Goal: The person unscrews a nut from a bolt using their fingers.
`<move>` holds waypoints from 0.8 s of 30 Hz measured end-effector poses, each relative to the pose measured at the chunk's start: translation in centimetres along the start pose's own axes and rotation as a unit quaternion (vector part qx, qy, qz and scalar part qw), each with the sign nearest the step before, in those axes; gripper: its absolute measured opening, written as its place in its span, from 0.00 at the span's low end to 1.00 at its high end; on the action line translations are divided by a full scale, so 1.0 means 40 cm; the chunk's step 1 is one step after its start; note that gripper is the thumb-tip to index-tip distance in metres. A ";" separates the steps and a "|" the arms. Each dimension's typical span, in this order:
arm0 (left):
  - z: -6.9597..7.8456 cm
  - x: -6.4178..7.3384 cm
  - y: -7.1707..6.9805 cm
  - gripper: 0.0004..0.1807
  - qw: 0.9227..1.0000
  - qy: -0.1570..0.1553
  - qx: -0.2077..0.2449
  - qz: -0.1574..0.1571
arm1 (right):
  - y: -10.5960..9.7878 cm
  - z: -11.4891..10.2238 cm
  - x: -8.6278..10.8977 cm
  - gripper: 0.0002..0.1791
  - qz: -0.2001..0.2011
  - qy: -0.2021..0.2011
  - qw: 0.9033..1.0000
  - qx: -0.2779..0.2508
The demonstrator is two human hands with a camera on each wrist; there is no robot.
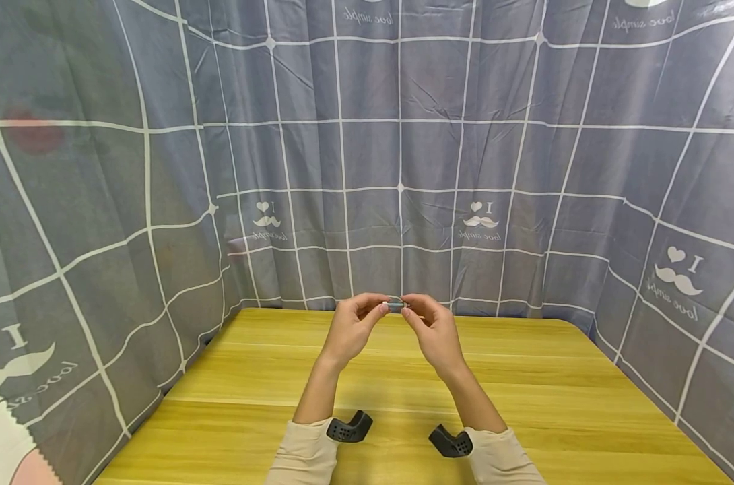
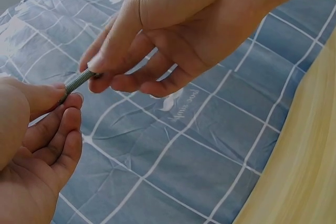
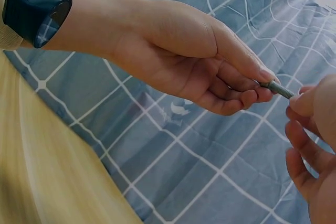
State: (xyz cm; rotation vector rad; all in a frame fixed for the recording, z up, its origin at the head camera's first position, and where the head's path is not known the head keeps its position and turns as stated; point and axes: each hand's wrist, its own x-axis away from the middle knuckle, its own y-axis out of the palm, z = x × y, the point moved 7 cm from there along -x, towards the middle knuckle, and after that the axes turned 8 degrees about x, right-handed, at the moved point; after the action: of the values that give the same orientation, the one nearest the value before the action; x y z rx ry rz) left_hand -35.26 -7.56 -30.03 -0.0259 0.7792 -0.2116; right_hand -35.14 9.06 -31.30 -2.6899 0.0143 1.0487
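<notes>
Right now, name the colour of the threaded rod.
The threaded rod looks dull greenish grey, best seen in the left wrist view.

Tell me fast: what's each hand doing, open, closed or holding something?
Left hand: closed, pinching one end of a threaded rod.
Right hand: closed, pinching the threaded rod's other end.

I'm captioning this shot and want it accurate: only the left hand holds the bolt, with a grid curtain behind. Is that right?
Not quite: "only" is wrong. The head view shows the right hand pinching one end of the bolt while the left hand pinches the other. The grid curtain is indeed behind.
</notes>
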 end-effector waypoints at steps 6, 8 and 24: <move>0.001 0.000 -0.001 0.09 1.000 -0.003 0.002 0.000 | 0.002 0.007 0.000 0.14 0.000 0.023 1.000 0.009; 0.002 0.000 0.000 0.09 1.000 -0.002 0.000 0.001 | 0.002 0.010 -0.001 0.13 0.003 0.027 0.999 0.020; 0.003 -0.002 0.002 0.10 1.000 0.019 -0.002 -0.004 | 0.000 -0.051 0.009 0.10 0.002 0.010 1.000 0.010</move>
State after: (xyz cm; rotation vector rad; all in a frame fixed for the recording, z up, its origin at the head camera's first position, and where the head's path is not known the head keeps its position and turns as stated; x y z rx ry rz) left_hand -35.20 -7.45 -29.91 -0.0299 0.8186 -0.2189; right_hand -33.52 8.62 -30.09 -2.6847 0.0340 1.0171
